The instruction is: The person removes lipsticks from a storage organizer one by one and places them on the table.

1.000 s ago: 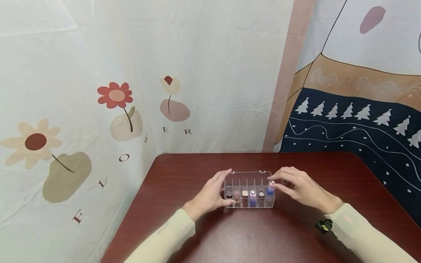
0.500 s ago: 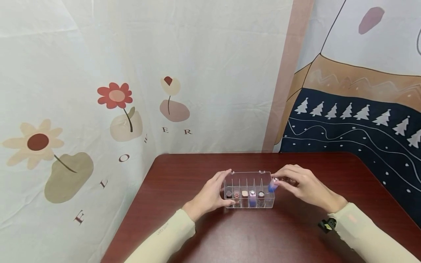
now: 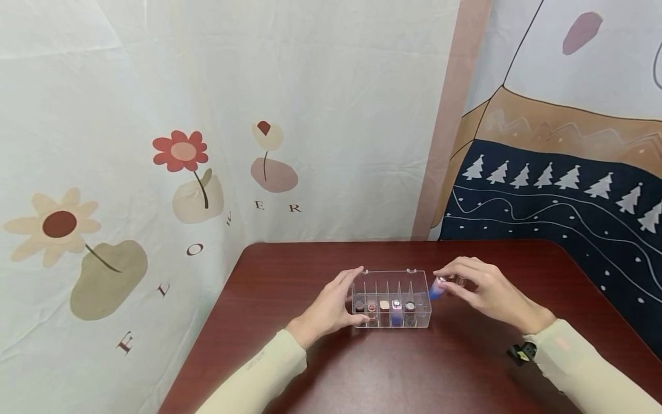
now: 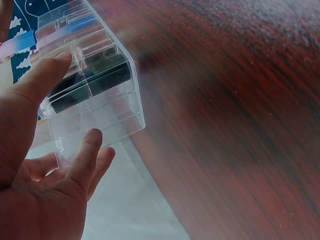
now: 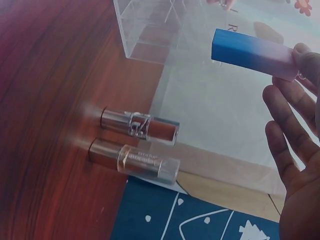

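Observation:
A clear divided lipstick organizer point(image 3: 424, 319) stands on the table, with several lipsticks in its front row. My left hand point(image 3: 327, 309) grips its left end, thumb at the front and fingers along the side and back. One lipstick inside point(image 3: 396, 313) is pink fading to blue; the front slot at the far right holds nothing. Just right of the organizer, my right hand point(image 3: 488, 292) pinches a matching square lipstick tube point(image 5: 252, 54) by its pink end between thumb and fingertips. Its blue end points down and left, apart from the organizer in the head view.
Two lipsticks stand upright on the table beyond my right hand: a silver-based one point(image 5: 140, 125) and a clear-capped one point(image 5: 135, 161). The dark red table point(image 3: 362, 368) meets a flower-print curtain point(image 3: 336, 144) and a navy tree-print cloth point(image 3: 527, 213) behind.
My right hand has drawn the pink-blue lipstick tube out of the organizer's far-right slot and moved it right, clear of the side wall. My left hand keeps its grip.

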Demonstrator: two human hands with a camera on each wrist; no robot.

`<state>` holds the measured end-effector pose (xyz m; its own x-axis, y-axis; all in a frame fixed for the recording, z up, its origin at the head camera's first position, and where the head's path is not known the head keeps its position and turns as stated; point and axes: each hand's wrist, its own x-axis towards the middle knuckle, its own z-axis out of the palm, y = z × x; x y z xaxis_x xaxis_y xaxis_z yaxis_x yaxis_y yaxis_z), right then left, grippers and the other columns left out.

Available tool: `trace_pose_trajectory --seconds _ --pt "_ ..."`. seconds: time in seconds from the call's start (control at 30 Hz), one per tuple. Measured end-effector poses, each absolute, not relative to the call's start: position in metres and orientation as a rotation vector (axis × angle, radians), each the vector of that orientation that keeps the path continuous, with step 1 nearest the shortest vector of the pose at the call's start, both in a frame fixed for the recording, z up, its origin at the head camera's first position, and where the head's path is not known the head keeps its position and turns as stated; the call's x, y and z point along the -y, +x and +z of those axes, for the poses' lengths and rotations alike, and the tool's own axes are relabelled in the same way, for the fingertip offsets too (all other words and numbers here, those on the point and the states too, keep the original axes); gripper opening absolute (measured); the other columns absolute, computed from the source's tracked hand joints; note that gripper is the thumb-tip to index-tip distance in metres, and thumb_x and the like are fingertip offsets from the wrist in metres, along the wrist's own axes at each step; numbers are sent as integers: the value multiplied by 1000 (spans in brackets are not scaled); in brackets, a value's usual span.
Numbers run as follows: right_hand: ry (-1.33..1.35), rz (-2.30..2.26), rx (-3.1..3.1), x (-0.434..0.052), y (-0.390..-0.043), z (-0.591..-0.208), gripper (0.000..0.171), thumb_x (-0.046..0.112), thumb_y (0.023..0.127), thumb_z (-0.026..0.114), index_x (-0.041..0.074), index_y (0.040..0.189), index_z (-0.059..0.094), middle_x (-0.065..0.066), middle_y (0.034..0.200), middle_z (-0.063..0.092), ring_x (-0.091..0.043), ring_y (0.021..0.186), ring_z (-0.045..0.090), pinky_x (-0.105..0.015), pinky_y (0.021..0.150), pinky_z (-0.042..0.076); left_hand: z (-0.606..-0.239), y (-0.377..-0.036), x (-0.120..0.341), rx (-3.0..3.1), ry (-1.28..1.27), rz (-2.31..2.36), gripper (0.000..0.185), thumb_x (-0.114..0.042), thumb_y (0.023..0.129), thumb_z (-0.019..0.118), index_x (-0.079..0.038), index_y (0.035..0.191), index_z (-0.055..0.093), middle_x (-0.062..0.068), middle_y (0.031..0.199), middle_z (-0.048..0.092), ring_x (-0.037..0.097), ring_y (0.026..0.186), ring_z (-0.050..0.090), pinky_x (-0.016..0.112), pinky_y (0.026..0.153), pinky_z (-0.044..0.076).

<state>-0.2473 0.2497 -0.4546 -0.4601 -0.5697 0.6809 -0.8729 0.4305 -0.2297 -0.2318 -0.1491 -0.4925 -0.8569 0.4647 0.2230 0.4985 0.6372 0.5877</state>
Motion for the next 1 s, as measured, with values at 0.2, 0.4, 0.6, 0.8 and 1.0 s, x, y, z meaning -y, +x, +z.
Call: trace_pose_trajectory --seconds 0.2,0.4,0.6,0.8,1.0 --pt "1184 764 2205 -260 -247 -456 36 48 112 73 23 135 85 11 125 84 -9 105 74 -6 96 59 -493 -231 149 2810 -805 -1015 114 -18 87 106 -6 179 39 17 175 54 33 118 86 44 115 71" --pt "1161 760 2229 -269 -246 -457 32 29 104 88 20 134 85 12 126 83 -12 108 77 -1 107 54 -492 -231 149 2816 -798 -980 114 -20 87 106 -7 179 39 15 175 54 32 118 86 47 120 68" --pt "1147 741 2221 -276 -247 -457 46 4 87 100 15 130 86 12 125 84 -8 110 76 0 110 52 -492 -231 149 2816 -794 -993 115 -20 87 106 -9 180 39 15 175 55 34 128 82 46 121 68" --pt "1100 718 2230 -281 -246 -456 53 -5 79 102 15 126 88 13 124 85 -5 111 76 1 110 50 -492 -231 149 2806 -798 -1004 114 -20 87 107 -9 179 40 15 174 55 34 125 83 46 119 68" --pt "1064 706 2248 -287 -246 -458 54 -4 79 102 19 126 88 14 123 84 -5 111 76 2 111 49 -491 -230 149 2810 -798 -1002 114 -20 87 106 -8 179 40 15 174 55 31 118 86 45 119 69"
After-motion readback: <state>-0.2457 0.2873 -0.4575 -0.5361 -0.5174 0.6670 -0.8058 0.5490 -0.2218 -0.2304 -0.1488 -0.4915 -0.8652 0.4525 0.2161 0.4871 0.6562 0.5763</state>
